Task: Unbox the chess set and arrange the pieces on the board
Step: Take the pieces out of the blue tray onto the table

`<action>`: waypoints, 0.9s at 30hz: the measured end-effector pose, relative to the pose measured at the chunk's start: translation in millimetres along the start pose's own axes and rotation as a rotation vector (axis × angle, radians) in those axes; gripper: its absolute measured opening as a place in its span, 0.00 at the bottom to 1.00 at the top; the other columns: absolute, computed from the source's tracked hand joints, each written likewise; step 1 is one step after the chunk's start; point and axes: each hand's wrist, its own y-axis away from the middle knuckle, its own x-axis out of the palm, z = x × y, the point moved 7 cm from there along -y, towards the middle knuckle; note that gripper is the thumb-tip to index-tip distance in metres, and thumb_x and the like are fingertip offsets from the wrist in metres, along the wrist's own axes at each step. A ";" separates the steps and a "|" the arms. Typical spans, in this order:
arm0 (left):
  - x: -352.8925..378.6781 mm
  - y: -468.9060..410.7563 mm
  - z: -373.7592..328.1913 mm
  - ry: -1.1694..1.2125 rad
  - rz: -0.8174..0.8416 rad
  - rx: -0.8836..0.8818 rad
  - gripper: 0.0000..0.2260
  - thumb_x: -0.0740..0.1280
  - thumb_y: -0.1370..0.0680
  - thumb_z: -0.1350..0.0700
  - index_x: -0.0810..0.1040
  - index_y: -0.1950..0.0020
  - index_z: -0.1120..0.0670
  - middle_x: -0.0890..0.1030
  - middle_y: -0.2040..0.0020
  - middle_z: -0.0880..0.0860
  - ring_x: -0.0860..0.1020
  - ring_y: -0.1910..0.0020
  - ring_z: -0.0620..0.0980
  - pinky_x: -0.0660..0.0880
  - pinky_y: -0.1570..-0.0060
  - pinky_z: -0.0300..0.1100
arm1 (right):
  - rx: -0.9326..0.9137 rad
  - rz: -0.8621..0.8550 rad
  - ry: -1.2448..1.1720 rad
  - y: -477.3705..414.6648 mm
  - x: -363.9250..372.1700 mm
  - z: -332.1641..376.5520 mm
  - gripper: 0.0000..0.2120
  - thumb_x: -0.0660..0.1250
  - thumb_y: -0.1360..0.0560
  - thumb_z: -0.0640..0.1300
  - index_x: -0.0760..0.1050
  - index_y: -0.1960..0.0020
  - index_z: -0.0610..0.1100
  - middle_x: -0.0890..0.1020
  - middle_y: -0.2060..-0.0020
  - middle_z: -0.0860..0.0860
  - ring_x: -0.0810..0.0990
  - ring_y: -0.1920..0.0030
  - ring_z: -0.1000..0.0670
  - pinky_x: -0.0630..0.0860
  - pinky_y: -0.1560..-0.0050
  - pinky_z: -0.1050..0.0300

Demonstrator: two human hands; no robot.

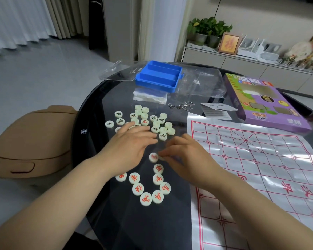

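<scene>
- Broadly, round dark glass table (134, 222) beneath the board (260, 159), a glossy white sheet with a red grid and red characters, spread flat.
- Tan rounded chair (29, 141) far left of the board, off the table; white curtains (25, 18) and a low cabinet (242, 62) with potted plants (208, 29) well beyond the board.
- Purple box (260, 105) lying flat at the board's far edge, printed side up.
- Blue tray (159, 76) beyond the board's far left corner, open side up, three troughs.
- Left hand (126, 143) left of the board, palm down, fingers stretched nearly straight, fingertips over the near edge of the loose pile (146, 121), gripping nothing.
- Right hand (186, 154) just left of the board, fingers bent, tips against one red-marked piece (153, 157); blurred, so pinched or merely touched: cannot tell.
- Loose pile of pale round pieces left of the board's far corner, black or red characters up, several blank side up.
- Red group (148, 186) of eight pieces left of the board's near half, characters up, close together, between the two forearms.
- Folded leaflet (217, 110) and metal ring puzzle (181, 105) just beyond the board's far left corner.
</scene>
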 end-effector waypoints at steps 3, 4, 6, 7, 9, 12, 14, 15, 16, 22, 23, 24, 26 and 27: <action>-0.6 9.2 -2.0 0.046 -0.042 0.047 0.21 0.49 0.25 0.57 0.74 0.37 0.48 0.70 0.34 0.41 0.56 0.30 0.37 0.34 0.36 0.30 | 0.142 -0.051 -0.057 -4.6 -10.7 -13.6 0.10 0.62 0.25 0.39 0.80 0.48 0.41 0.81 0.54 0.45 0.76 0.52 0.43 0.64 0.55 0.63; -3.6 12.9 -3.3 0.071 -0.066 0.062 0.22 0.50 0.28 0.58 0.78 0.41 0.49 0.74 0.37 0.44 0.59 0.33 0.38 0.36 0.36 0.30 | 0.172 -0.064 -0.072 -7.6 -9.8 -19.7 0.12 0.62 0.24 0.39 0.79 0.44 0.41 0.79 0.51 0.45 0.74 0.48 0.44 0.62 0.55 0.65; -8.0 17.7 0.7 0.064 -0.101 0.045 0.18 0.56 0.30 0.60 0.82 0.48 0.53 0.80 0.44 0.49 0.69 0.36 0.46 0.47 0.34 0.34 | 0.202 -0.062 -0.059 -15.4 -4.9 -27.8 0.14 0.62 0.24 0.40 0.76 0.40 0.42 0.76 0.46 0.45 0.72 0.44 0.45 0.62 0.53 0.65; -11.4 18.9 5.2 0.059 -0.134 0.006 0.17 0.57 0.30 0.60 0.82 0.48 0.54 0.81 0.46 0.50 0.73 0.38 0.49 0.52 0.34 0.35 | 0.206 -0.062 -0.038 -19.3 -2.9 -28.2 0.15 0.62 0.24 0.40 0.75 0.39 0.42 0.75 0.45 0.44 0.72 0.43 0.45 0.64 0.49 0.62; -22.0 17.9 13.8 0.045 -0.204 -0.090 0.16 0.57 0.27 0.58 0.79 0.43 0.55 0.79 0.43 0.51 0.73 0.38 0.51 0.53 0.36 0.35 | 0.217 -0.050 -0.002 -25.3 3.7 -30.0 0.15 0.61 0.24 0.41 0.74 0.37 0.42 0.74 0.43 0.43 0.71 0.41 0.43 0.66 0.45 0.58; -28.6 8.6 30.7 -0.009 -0.248 -0.162 0.14 0.59 0.22 0.59 0.73 0.36 0.54 0.74 0.37 0.49 0.68 0.34 0.50 0.52 0.37 0.34 | 0.199 -0.076 0.057 -26.4 8.6 -26.6 0.12 0.63 0.26 0.37 0.78 0.44 0.38 0.78 0.51 0.40 0.74 0.49 0.38 0.68 0.52 0.54; -26.7 0.1 33.7 -0.089 -0.199 -0.160 0.13 0.61 0.23 0.59 0.75 0.39 0.54 0.76 0.39 0.49 0.70 0.36 0.51 0.52 0.38 0.36 | 0.158 -0.096 0.068 -23.8 7.8 -22.0 0.10 0.66 0.33 0.37 0.82 0.54 0.38 0.80 0.62 0.42 0.78 0.61 0.38 0.68 0.63 0.56; -25.7 -2.7 30.2 -0.140 -0.172 -0.127 0.11 0.64 0.25 0.60 0.79 0.44 0.55 0.80 0.44 0.50 0.74 0.41 0.53 0.54 0.40 0.38 | 0.139 -0.102 0.072 -21.9 7.4 -20.2 0.10 0.66 0.35 0.38 0.82 0.56 0.38 0.81 0.64 0.43 0.78 0.64 0.40 0.67 0.66 0.57; -23.4 -4.5 28.2 -0.186 -0.158 -0.083 0.09 0.66 0.29 0.60 0.82 0.51 0.56 0.83 0.52 0.51 0.79 0.47 0.55 0.56 0.43 0.41 | 0.134 -0.068 0.063 -20.4 9.6 -19.7 0.10 0.66 0.34 0.39 0.82 0.55 0.38 0.81 0.64 0.43 0.78 0.64 0.40 0.67 0.66 0.57; -20.6 4.0 22.9 -0.292 -0.128 -0.042 0.04 0.71 0.34 0.57 0.84 0.61 0.52 0.83 0.52 0.53 0.79 0.50 0.58 0.57 0.45 0.46 | 0.111 -0.023 0.024 -23.0 8.2 -15.5 0.10 0.66 0.35 0.40 0.83 0.56 0.41 0.81 0.63 0.44 0.77 0.64 0.41 0.67 0.64 0.58; -21.3 6.9 22.0 -0.285 -0.119 -0.041 0.06 0.68 0.32 0.54 0.84 0.62 0.51 0.83 0.51 0.53 0.76 0.48 0.56 0.57 0.45 0.45 | 0.115 -0.045 0.007 -24.1 7.6 -16.0 0.10 0.66 0.34 0.40 0.83 0.55 0.41 0.81 0.62 0.44 0.77 0.62 0.40 0.67 0.62 0.58; -21.2 11.0 23.0 -0.262 -0.111 -0.057 0.10 0.62 0.31 0.51 0.84 0.62 0.50 0.83 0.51 0.53 0.73 0.46 0.53 0.57 0.45 0.45 | 0.121 -0.057 0.002 -25.0 6.4 -15.3 0.10 0.67 0.32 0.40 0.82 0.53 0.41 0.80 0.59 0.43 0.77 0.59 0.40 0.66 0.59 0.57; -23.5 22.3 26.6 -0.189 -0.151 -0.093 0.16 0.57 0.30 0.48 0.84 0.61 0.49 0.83 0.51 0.52 0.68 0.47 0.49 0.57 0.44 0.44 | 0.136 -0.078 0.008 -25.9 4.5 -17.1 0.11 0.68 0.30 0.39 0.81 0.48 0.40 0.79 0.54 0.42 0.75 0.52 0.40 0.65 0.55 0.57; -25.4 28.4 29.6 -0.159 -0.167 -0.123 0.17 0.56 0.30 0.48 0.84 0.61 0.49 0.83 0.51 0.52 0.68 0.47 0.49 0.57 0.44 0.43 | 0.130 -0.090 0.009 -26.1 3.4 -17.8 0.11 0.69 0.29 0.38 0.80 0.47 0.40 0.79 0.52 0.42 0.74 0.50 0.40 0.64 0.53 0.58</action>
